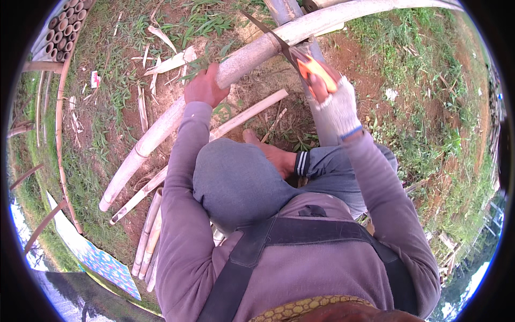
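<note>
A long pale bamboo pole [250,60] slants across the ground from lower left to upper right. My bare left hand [205,86] is closed around it, left of the saw. In my right hand [333,96], which wears a white glove with bare fingertips, is the orange handle [316,74] of a hand saw. The dark saw blade [268,33] lies across the bamboo, its teeth and the depth of any cut hidden from me. Beneath the bamboo, a grey pole [321,121] crosses it near the blade.
Split bamboo strips [249,114] and cut lengths [147,241] lie left of my bent knee [236,177]. My bare foot [271,155] rests near the grey pole. Stacked bamboo tubes [63,35] stand at the far left. Dry husks [174,61] litter the grass.
</note>
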Demonstrator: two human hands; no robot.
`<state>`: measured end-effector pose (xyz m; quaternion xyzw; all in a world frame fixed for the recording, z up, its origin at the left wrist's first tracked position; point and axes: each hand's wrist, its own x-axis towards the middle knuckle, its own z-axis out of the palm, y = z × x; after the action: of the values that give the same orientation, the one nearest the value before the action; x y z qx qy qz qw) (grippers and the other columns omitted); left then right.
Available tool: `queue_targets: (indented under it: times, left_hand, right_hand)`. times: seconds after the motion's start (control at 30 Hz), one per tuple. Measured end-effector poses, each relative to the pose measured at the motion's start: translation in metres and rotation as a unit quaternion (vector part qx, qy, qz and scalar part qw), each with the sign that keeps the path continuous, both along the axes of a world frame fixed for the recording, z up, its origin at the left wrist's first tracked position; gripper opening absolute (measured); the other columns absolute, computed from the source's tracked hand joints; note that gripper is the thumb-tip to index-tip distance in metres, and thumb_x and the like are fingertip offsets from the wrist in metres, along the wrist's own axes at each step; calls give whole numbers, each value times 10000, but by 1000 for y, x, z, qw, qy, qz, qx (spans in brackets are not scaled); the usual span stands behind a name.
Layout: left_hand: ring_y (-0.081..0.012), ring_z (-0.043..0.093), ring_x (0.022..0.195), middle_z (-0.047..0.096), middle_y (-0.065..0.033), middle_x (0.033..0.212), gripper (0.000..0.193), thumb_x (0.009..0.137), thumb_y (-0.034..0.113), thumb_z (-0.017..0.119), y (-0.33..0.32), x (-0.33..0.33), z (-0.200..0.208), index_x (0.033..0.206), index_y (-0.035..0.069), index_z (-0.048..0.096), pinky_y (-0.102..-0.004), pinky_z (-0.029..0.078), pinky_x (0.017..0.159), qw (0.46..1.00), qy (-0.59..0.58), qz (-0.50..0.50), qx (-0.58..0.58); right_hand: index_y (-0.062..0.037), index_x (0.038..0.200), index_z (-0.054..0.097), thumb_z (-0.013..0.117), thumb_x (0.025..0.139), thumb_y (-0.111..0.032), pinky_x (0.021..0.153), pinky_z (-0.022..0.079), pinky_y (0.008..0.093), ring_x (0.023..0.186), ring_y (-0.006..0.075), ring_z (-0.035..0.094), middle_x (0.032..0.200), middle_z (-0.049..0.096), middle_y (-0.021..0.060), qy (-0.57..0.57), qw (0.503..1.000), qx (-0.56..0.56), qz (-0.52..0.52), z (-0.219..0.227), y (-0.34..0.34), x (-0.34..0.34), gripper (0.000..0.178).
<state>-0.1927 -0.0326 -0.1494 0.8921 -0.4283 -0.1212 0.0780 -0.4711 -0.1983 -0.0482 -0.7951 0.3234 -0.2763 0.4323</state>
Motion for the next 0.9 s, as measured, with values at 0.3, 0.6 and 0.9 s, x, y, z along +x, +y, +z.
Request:
queue_targets:
  times: [0.3,0.6,0.9]
  left_hand:
    - [-421,753,1070,733,-184,1212,696,774,373,897,-2,-1,-8,1368,188,587,-535,613,900,1000,21,-7,-11]
    - [-426,748,1079,733,-196,1225,681,777,371,884,7,1,-5,1364,195,588,-537,610,907,1000,1,9,-19]
    - [-416,729,1139,716,-192,1299,826,755,401,901,-14,-5,-2,1478,211,550,-526,595,951,999,27,-8,17]
  right_hand:
    - [69,1335,678,654,1069,-230,906,582,334,1075,222,745,1191,771,182,-15,1000,-15,-3,-28,9,-56,401]
    - [81,1380,647,669,1063,-276,920,590,366,1093,231,755,1231,769,177,20,998,64,-1,6,31,-82,478]
    - [10,1309,714,694,1051,-195,800,565,324,914,155,720,1047,794,134,-37,998,-49,-18,-41,-19,14,329]
